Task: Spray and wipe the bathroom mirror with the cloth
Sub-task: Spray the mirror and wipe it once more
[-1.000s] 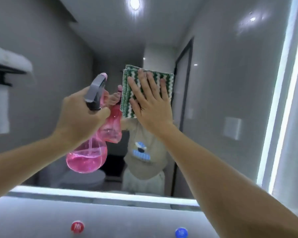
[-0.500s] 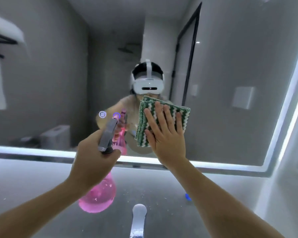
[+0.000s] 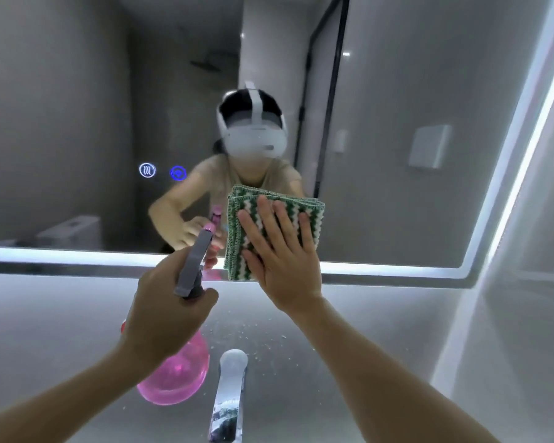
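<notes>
The mirror (image 3: 397, 91) is being wiped: the folded green-and-white cloth (image 3: 253, 219) is pressed against its lower edge by the flat, straight-fingered right hand (image 3: 282, 260). The pink spray bottle (image 3: 176, 378) is gripped by the left hand (image 3: 167, 311). How much glass remains unwiped cannot be told.

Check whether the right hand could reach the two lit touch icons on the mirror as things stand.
Probably yes. The right hand presses the cloth flat on the mirror, right of the icons. Bare glass lies between; the spray bottle in the left hand sits lower.
</notes>
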The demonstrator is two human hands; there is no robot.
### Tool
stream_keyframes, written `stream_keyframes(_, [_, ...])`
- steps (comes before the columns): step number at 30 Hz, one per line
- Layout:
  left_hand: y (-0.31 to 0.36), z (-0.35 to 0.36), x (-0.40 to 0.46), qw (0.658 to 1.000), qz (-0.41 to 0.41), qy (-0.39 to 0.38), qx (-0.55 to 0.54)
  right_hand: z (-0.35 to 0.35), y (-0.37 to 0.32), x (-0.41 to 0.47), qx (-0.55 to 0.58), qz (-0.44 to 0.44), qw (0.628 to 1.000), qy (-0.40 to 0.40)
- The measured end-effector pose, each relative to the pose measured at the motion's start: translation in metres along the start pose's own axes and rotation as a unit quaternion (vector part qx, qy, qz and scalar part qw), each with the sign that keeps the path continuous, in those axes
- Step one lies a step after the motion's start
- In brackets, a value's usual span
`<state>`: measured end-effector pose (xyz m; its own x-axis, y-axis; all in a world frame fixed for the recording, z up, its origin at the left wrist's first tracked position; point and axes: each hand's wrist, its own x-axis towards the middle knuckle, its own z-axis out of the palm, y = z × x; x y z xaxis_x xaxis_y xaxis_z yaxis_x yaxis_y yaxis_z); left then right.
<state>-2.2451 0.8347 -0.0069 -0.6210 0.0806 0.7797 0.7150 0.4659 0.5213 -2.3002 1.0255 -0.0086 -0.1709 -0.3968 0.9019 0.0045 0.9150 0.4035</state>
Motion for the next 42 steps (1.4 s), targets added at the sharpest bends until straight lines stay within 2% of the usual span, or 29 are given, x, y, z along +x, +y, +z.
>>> stream_keyframes(9, [0.034, 0.037, -0.008, 1.000, 0.008, 0.007, -0.002, -0.001, 0.013, -0.031, 0.015, -0.027, 1.000, 0.003])
stream_keyframes(18, [0.059, 0.057, -0.008, 0.999, 0.017, 0.012, -0.030, -0.018, 0.099, -0.060, -0.026, -0.070, 0.997, 0.000])
stream_keyframes(23, [0.074, 0.063, 0.005, 0.999, 0.015, 0.023, -0.020, -0.020, 0.101, -0.054, -0.009, -0.071, 0.997, -0.002])
stream_keyframes(27, [0.093, 0.055, 0.032, 0.998, 0.028, 0.043, -0.032, -0.020, 0.112, -0.002, -0.012, -0.050, 0.999, 0.015])
stream_keyframes(31, [0.122, 0.032, 0.084, 0.994, 0.088, 0.056, -0.029, -0.025, 0.132, 0.074, -0.022, -0.025, 0.999, 0.044])
stream_keyframes(34, [0.148, 0.010, 0.132, 0.992, 0.081, 0.077, -0.065, -0.030, 0.151, 0.131, -0.040, -0.012, 0.997, 0.064])
stream_keyframes(42, [0.226, -0.049, 0.259, 0.983, 0.121, 0.104, -0.089, -0.057, 0.206, 0.294, -0.048, 0.025, 0.998, 0.042])
